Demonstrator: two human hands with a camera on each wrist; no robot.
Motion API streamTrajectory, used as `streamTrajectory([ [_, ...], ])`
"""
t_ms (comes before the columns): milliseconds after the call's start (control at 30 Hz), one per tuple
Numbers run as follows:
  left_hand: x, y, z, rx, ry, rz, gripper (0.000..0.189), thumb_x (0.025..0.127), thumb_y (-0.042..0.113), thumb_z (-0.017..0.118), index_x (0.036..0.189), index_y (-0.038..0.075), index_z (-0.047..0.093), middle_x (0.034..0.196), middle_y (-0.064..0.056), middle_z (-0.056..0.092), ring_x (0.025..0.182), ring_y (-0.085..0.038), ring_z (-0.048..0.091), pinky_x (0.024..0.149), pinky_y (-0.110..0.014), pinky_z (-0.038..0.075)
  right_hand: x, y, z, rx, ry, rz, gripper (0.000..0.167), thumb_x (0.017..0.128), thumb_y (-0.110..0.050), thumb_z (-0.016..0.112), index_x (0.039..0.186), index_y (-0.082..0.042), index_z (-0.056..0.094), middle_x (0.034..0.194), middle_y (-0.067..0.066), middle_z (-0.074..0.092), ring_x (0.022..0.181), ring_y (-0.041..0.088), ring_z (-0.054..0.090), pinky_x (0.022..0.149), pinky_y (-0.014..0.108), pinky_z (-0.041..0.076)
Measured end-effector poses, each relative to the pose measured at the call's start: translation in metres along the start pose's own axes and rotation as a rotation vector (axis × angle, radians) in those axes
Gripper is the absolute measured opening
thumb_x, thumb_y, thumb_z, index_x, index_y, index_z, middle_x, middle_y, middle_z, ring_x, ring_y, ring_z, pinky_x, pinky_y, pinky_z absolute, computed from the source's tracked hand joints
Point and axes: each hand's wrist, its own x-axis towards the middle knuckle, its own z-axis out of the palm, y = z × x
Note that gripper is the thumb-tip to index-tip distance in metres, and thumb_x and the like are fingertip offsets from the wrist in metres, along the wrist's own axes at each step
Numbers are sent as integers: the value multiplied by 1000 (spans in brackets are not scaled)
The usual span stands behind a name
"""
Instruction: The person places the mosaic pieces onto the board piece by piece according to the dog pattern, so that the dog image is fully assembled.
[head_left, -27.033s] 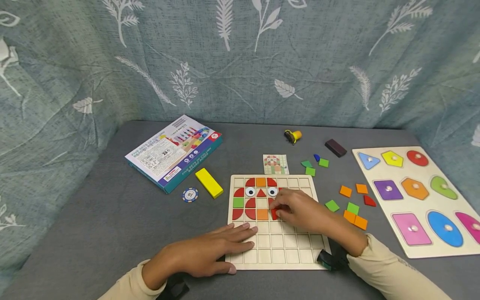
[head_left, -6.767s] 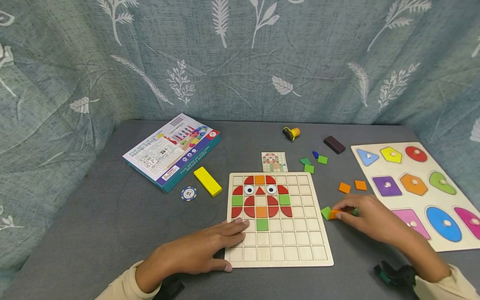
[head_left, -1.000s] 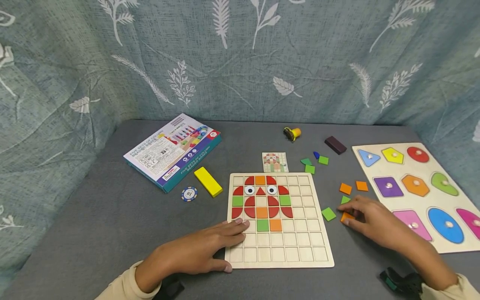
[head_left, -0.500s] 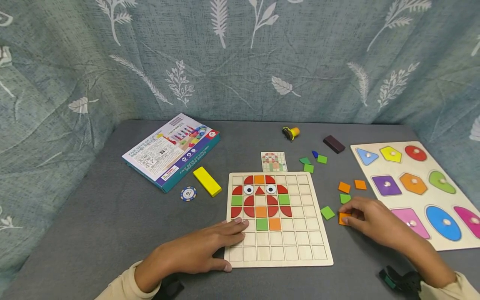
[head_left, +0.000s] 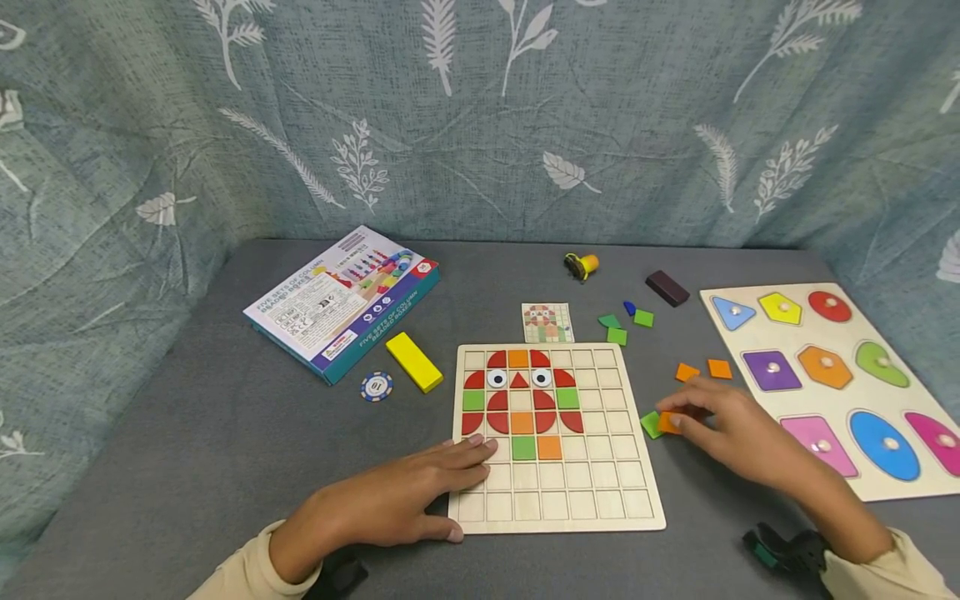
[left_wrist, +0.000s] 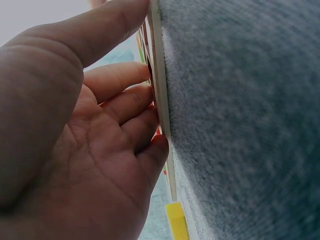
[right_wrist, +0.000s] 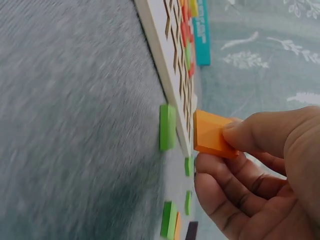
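My right hand [head_left: 735, 429] pinches an orange square tile [right_wrist: 212, 132] between thumb and fingers, just above the table to the right of the wooden grid board [head_left: 607, 504]. In the head view the tile overlaps a green square tile [head_left: 649, 424] lying by the board's edge. My left hand [head_left: 408, 500] lies with fingers extended over the board's left edge, fingertips on the grid. On the board, red, orange and green pieces and two eye pieces [head_left: 542, 378] form an owl-like pattern. Its lowest row has a green tile [head_left: 524, 448] beside an orange tile [head_left: 550, 447].
A pattern card [head_left: 547, 323] lies behind the board. Loose orange tiles [head_left: 719, 368] and several green and blue pieces are to the right, before a knobbed shape puzzle [head_left: 802, 400]. A box [head_left: 341, 304], yellow block [head_left: 415, 362] and poker chip [head_left: 377, 387] sit left.
Since the earliest frame, red, green and orange pieces have been added on the board. In the last half second my right hand has moved left, carrying an orange tile. My left hand stays put.
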Motion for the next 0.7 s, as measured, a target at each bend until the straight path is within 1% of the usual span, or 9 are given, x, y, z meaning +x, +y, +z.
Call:
streamTrajectory([
  [67, 0, 0, 0, 2, 1, -1, 68, 89, 26, 72, 147, 10, 42, 159, 5, 21, 146, -13, 15, 116, -41, 20, 3, -2, 3, 4, 18, -35, 24, 85, 3, 70, 102, -14, 74, 94, -10, 62, 80, 5, 55, 68, 25, 52],
  [167, 0, 0, 0, 5, 5, 2, 68, 89, 26, 73, 147, 9, 43, 159, 5, 22, 146, -13, 15, 115, -40, 20, 7, -5, 6, 11, 37, -80, 24, 84, 4, 71, 99, -14, 74, 90, -13, 62, 77, 4, 55, 67, 25, 52],
  [267, 0, 0, 1, 10, 8, 11, 68, 89, 26, 73, 147, 9, 43, 159, 4, 23, 145, -14, 17, 115, -41, 22, 8, -8, 7, 26, 32, -84, 23, 83, 4, 72, 98, -14, 74, 90, -14, 62, 76, 3, 55, 65, 25, 51],
  [467, 0, 0, 2, 9, 8, 14, 68, 89, 26, 72, 147, 9, 42, 159, 5, 23, 145, -14, 17, 115, -40, 22, 13, -16, 10, 63, -27, -65, 20, 85, 1, 71, 98, -14, 72, 91, -12, 61, 78, 5, 56, 67, 25, 52],
  [700, 0, 1, 0, 11, 6, 7, 68, 89, 26, 72, 147, 9, 42, 159, 5, 23, 145, -14, 17, 115, -40, 22, 18, -21, 14, 85, -45, -96, 20, 85, 2, 71, 99, -13, 72, 91, -13, 61, 78, 5, 56, 67, 24, 52],
])
